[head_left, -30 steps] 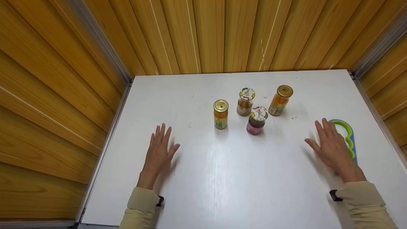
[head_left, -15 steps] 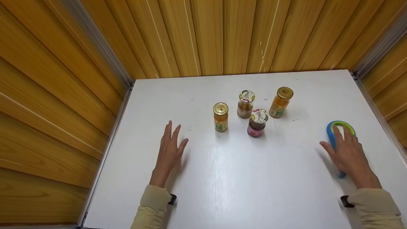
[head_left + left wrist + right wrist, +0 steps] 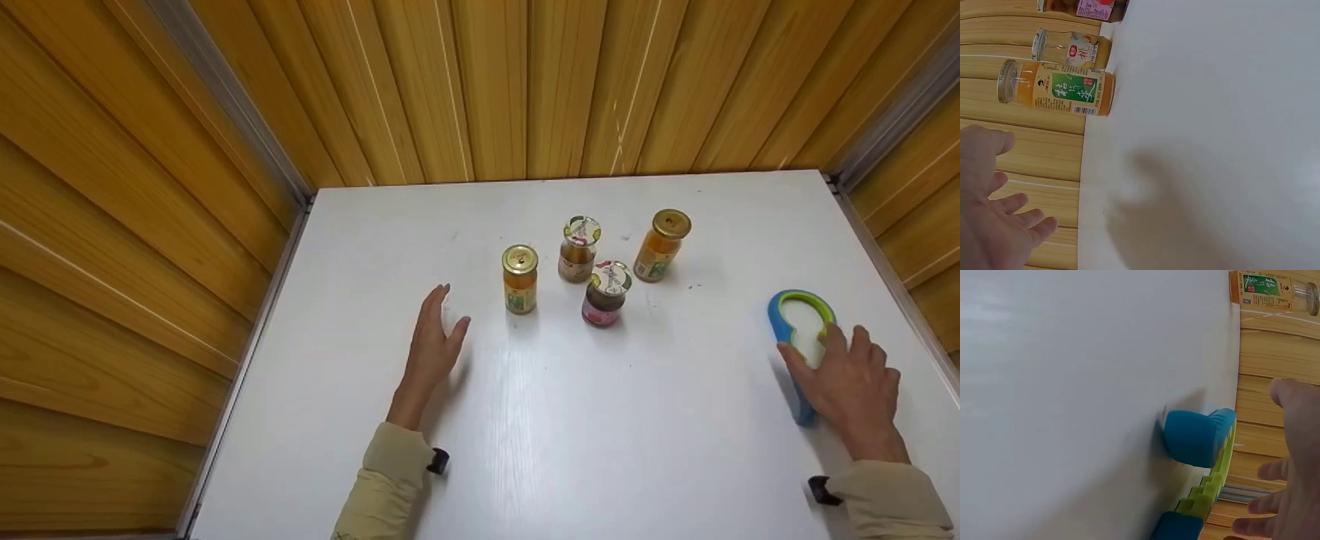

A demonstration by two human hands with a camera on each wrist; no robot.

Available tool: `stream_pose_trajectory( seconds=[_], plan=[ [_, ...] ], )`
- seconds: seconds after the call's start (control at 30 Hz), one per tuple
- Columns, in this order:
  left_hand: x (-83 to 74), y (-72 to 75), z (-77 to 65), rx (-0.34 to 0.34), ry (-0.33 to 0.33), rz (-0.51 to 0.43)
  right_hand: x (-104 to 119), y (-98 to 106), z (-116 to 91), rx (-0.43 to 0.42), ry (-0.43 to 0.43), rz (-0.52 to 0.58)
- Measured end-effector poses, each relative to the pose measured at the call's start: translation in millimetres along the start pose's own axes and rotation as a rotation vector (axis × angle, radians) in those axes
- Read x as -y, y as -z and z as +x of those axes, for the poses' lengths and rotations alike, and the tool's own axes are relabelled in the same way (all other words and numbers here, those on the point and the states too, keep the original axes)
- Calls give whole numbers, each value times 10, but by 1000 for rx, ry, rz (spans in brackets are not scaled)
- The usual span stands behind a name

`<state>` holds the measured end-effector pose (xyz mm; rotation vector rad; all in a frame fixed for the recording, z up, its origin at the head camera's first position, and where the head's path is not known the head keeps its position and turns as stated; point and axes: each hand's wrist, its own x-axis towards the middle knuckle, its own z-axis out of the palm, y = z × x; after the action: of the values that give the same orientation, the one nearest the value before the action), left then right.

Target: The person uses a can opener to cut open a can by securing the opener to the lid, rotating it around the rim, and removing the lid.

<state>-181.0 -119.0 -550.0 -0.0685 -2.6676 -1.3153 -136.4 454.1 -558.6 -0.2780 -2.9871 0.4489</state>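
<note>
At the right of the table lies a jar opener (image 3: pixel 781 324), a blue loop lined with stepped green grips. My right hand (image 3: pixel 855 382) hovers over its near right side, fingers slightly bent and thumb apart; the right wrist view shows space between the hand and the opener (image 3: pixel 1190 439). My left hand (image 3: pixel 433 346) is held over the table with thumb spread, left of an orange jar (image 3: pixel 520 289) with a gold lid. Beside that jar stand a peach-labelled jar (image 3: pixel 577 259), a dark jar with a pink label (image 3: pixel 602 304) and another gold-lidded orange jar (image 3: pixel 658 255), all upright.
The white table (image 3: pixel 562 442) has wooden panel walls (image 3: pixel 487 90) at its back and sides. Metal frame bars (image 3: pixel 247 112) run along the wall corners. Black wrist straps (image 3: pixel 438 460) show at both sleeve cuffs.
My right hand has moved right and toward me, uncovering more of the jar opener, and its fingers have bent a little. The left hand has shifted right, nearer the jars, which stay put.
</note>
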Motion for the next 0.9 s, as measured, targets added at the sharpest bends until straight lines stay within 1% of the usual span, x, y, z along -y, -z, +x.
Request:
stream_pose_trajectory(
  seconds=[0.07,0.13,0.27,0.33,0.43,0.57,0.7,0.8,0.9],
  plan=[
    [-29,-39,39,-3,32,-67,-17,-4,-24,23,-23,-9],
    [-55,-86,68,-6,58,-128,-37,-5,-50,68,-42,-9],
    [-85,-209,131,-5,114,-206,-71,-13,-96,124,-85,23],
    [-95,-271,163,-4,133,-240,-78,-21,-117,134,-103,43],
    [-112,-347,197,-8,148,-289,-70,-34,-144,150,-122,67],
    [-137,-428,220,1,136,-330,-28,-49,-166,172,-164,86],
    [-175,-533,252,29,129,-362,20,-83,-189,146,-192,96],
    [-218,-626,287,45,128,-382,45,-126,-210,102,-187,92],
    [-272,-710,328,51,125,-415,63,-162,-231,83,-177,79]
  ],
)
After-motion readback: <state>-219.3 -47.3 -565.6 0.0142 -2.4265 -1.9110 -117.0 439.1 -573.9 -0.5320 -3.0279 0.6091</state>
